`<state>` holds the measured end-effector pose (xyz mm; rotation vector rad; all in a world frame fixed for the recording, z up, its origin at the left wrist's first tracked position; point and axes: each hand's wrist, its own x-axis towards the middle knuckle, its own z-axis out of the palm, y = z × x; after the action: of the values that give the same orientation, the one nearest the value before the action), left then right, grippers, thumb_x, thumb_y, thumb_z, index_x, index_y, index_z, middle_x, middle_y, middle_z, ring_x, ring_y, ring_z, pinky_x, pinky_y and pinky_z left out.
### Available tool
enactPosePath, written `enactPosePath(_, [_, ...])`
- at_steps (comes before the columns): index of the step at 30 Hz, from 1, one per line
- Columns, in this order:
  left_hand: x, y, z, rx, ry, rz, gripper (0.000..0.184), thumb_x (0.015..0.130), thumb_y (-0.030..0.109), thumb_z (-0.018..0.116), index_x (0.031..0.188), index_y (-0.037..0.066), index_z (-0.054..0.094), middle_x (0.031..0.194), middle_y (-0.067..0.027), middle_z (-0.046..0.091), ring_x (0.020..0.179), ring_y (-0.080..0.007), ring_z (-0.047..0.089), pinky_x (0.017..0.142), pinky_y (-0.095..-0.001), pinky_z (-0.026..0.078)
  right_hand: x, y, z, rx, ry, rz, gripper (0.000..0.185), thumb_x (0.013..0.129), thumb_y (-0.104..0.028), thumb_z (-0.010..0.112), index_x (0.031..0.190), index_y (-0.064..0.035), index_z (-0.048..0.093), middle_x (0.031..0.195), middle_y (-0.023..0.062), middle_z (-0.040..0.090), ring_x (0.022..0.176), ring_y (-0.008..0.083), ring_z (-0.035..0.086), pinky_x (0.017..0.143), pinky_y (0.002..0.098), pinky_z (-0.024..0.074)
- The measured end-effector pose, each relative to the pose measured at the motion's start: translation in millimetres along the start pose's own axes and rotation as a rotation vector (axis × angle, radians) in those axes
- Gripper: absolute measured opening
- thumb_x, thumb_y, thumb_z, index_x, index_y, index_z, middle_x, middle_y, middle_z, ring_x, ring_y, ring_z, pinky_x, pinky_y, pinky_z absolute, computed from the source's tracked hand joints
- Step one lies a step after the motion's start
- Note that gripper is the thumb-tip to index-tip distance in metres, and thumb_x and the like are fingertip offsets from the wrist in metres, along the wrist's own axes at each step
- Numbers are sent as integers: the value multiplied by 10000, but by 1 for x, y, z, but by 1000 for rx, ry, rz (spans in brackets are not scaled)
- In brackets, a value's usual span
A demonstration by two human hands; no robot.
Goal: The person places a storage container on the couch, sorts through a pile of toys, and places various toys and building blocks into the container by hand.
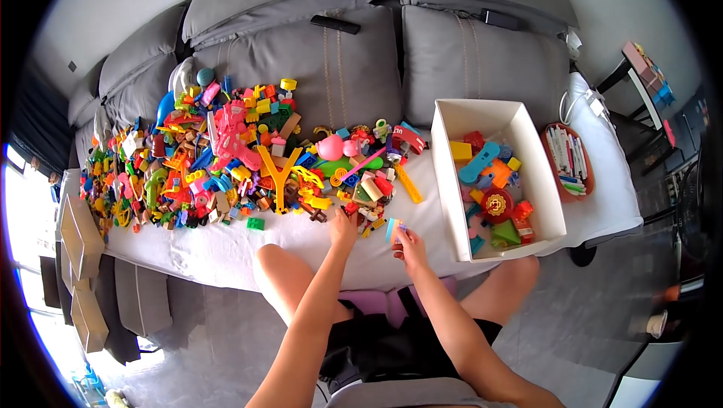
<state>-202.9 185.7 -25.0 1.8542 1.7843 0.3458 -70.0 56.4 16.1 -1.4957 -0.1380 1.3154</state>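
Note:
A large heap of mixed toys covers the left and middle of the white-covered sofa seat. My left hand is at the heap's front right edge, beside small blocks; its fingertips are partly hidden among the pieces. To its right, my right hand is closed on a small light-blue striped piece, held above the white cover. A green brick lies in front of the heap. Behind my hands, a yellow stick and a yellow Y-shaped piece lie at the heap.
Right of my hands stands a white box with several toys inside, including a red round piece. Beyond it, an orange basket holds pens. A black remote rests on the grey sofa. My knees are against the seat's front edge.

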Motion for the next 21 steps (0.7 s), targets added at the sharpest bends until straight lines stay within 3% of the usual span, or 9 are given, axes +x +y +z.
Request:
enactPosePath(2, [-10,-17,7,-131,18,56,375,842,339,560,941,-6,453,879,-212,604,801,-371,590,672,-439,463,-2,3,-2,54,-18,-3,324,835,-352,610,1037,-101,570,762,-8,555,605,80,551,492,206,434])
enactPosePath(3, [-17,-25,13,-204,160,126,326,862,307,556,885,-5,463,794,-168,604,708,-299,585,621,-400,444,-2,4,-1,83,-28,-3,318,837,-347,609,1033,-99,567,754,-7,554,605,79,552,494,208,437])
enactPosePath(7, [-35,-28,10,-844,233,-65,249,887,234,561,798,14,486,689,-33,534,607,-107,466,557,-274,404,-9,-2,1,208,-105,-42,274,858,-312,583,974,-66,548,733,5,558,612,80,552,510,220,446])
enactPosePath(10, [-37,7,1,-1024,238,-75,223,899,214,541,792,27,486,681,-14,527,588,-97,465,533,-246,391,-21,-23,2,302,-117,-121,252,869,-298,566,937,-57,534,723,12,557,615,87,553,535,225,455])
enactPosePath(14, [-43,118,-20,-1339,81,-61,162,910,188,525,850,37,528,693,13,533,577,-64,451,508,-211,372,-56,-69,-3,465,27,-293,243,879,-273,549,974,-52,515,755,32,575,629,107,567,590,235,477])
enactPosePath(16, [-40,168,-10,-1362,-28,109,187,915,192,511,928,13,567,798,-23,617,714,-77,563,597,-188,423,-65,-88,-9,649,133,-494,234,884,-225,540,1030,-46,503,840,39,597,714,129,599,676,248,503])
enactPosePath(18, [-46,218,-11,-1317,-218,231,297,914,248,516,1030,-18,580,879,-72,639,769,-111,586,671,-241,464,-73,-104,-14,726,205,-666,266,891,-134,504,1129,-23,464,1092,77,550,980,177,576,884,287,458])
enactPosePath(20, [-53,248,-19,-1119,-476,177,370,910,293,516,1086,-29,560,953,-121,625,793,-146,597,718,-270,476,-79,-110,-21,722,192,-710,328,886,-110,497,1194,-15,434,1141,88,523,1028,186,553,912,296,442])
enactPosePath(21, [-55,250,-10,-1069,-356,266,377,907,308,517,1086,-20,565,966,-135,612,791,-159,599,707,-272,480,-80,-108,-25,705,160,-678,358,883,-98,494,1224,-14,427,1154,97,514,1016,189,554,883,305,462])
